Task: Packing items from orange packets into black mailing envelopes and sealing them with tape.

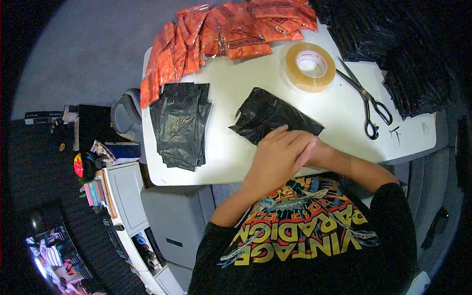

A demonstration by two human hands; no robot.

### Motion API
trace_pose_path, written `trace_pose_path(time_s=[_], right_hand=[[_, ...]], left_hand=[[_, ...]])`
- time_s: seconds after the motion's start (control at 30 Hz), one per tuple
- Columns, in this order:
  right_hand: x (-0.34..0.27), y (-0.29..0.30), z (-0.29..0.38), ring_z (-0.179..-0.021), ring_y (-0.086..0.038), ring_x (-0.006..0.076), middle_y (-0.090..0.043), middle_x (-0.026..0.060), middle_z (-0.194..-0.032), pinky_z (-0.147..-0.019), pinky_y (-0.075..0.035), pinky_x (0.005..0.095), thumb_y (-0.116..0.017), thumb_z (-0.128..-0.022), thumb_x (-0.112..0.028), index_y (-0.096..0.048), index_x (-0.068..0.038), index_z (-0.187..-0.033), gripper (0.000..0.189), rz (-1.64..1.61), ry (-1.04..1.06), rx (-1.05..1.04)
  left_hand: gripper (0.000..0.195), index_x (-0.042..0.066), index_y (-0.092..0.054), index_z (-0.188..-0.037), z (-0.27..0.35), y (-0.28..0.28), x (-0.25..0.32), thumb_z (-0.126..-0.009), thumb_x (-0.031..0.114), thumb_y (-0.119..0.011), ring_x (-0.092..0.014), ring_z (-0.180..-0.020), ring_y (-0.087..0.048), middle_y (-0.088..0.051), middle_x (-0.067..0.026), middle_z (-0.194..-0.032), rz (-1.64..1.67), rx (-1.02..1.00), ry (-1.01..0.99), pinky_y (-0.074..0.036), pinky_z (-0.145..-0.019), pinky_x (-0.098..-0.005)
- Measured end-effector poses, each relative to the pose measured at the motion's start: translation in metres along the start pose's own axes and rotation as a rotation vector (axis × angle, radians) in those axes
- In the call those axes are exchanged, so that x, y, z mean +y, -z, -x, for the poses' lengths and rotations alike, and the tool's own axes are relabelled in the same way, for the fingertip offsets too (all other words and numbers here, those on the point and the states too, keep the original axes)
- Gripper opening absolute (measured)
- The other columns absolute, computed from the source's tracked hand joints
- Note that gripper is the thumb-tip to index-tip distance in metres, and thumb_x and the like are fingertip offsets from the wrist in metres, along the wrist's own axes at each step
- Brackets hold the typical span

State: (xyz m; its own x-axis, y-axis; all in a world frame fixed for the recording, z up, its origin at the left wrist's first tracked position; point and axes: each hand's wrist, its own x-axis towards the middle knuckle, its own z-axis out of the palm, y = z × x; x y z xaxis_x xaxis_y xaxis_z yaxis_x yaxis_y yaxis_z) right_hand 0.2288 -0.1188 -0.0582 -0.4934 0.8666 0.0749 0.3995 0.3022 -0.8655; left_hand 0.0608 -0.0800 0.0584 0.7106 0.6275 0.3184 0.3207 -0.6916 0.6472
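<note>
My left hand lies across my right hand, and the two meet at the near edge of a folded black plastic bag. This bag lies slantwise on a white table. Both sets of fingers are partly hidden, so whether they grip the plastic is unclear. To the left is a stack of flat black plastic bags. A wide roll of clear tape rests beyond my hands, with black-handled scissors beside it, blades partly spread.
Orange packets in clear film are heaped along the far edge. A large pile of black plastic covers the far right corner. Near the scissors lies a small dark T-shaped piece. Grey seating and a white cabinet stand beyond the table's edge.
</note>
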Motion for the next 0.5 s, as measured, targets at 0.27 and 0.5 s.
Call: trace_pose_path(time_s=[0.27,0.5], right_hand=[[-0.079,0.061,0.013,-0.080,-0.074,0.0347,-0.074,0.0176,-0.086,-0.076,-0.060,0.0434,-0.074,-0.087,-0.028,-0.074,0.001,-0.091,0.030,0.536,0.014,-0.024],[-0.097,0.034,0.033,-0.078,-0.069,0.0324,-0.068,0.0134,-0.077,-0.071,-0.057,0.0412,-0.085,-0.081,-0.032,-0.071,-0.002,-0.080,0.033,0.456,-0.105,0.370]], left_hand=[[0.056,0.008,-0.073,-0.125,0.018,0.084,-0.054,-0.076,-0.013,-0.054,-0.037,-0.128,-0.064,-0.071,-0.0158,-0.129,-0.113,0.070,0.065,-0.053,-0.105,-0.0445],[0.052,0.015,-0.072,-0.131,0.012,0.057,-0.070,-0.080,0.009,-0.080,-0.036,-0.143,-0.052,-0.065,-0.0097,-0.142,-0.219,-0.276,-0.104,-0.045,-0.115,-0.0501]])
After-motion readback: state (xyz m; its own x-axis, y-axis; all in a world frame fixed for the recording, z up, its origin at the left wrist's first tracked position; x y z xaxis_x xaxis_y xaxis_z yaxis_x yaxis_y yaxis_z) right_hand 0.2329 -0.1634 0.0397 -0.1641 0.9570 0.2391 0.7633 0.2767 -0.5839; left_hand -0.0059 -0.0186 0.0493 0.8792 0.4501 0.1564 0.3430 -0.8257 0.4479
